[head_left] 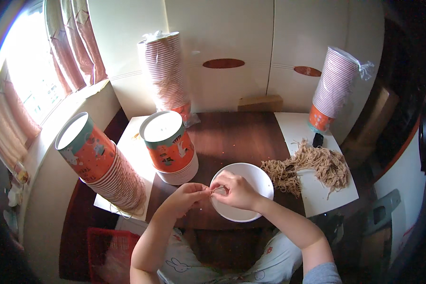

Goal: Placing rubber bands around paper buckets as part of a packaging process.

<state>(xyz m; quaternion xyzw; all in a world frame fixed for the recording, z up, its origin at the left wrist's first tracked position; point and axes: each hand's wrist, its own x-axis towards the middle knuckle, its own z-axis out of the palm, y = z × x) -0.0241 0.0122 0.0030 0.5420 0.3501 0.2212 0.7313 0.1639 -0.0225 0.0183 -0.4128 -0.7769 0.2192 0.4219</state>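
Observation:
In front of me on the table stands a paper bucket [253, 182], its white inside facing up. At its left rim my left hand [190, 196] and my right hand [236, 190] meet, the fingertips of both pinched together. Between them a short bit of thin cord shows; most of it is hidden by the fingers. My right hand hangs over the bucket's opening, while my left hand is just outside the rim. To the right of the bucket lies a loose heap of tan cords [324, 168].
Upside-down nested orange-and-green buckets [170, 149] stand to the left, with a taller leaning stack [104, 163] beside them. Bagged bucket stacks rise at the back left [163, 71] and back right [333, 87]. A black object [318, 139] sits behind the cords; a red basket [111, 253] is below left.

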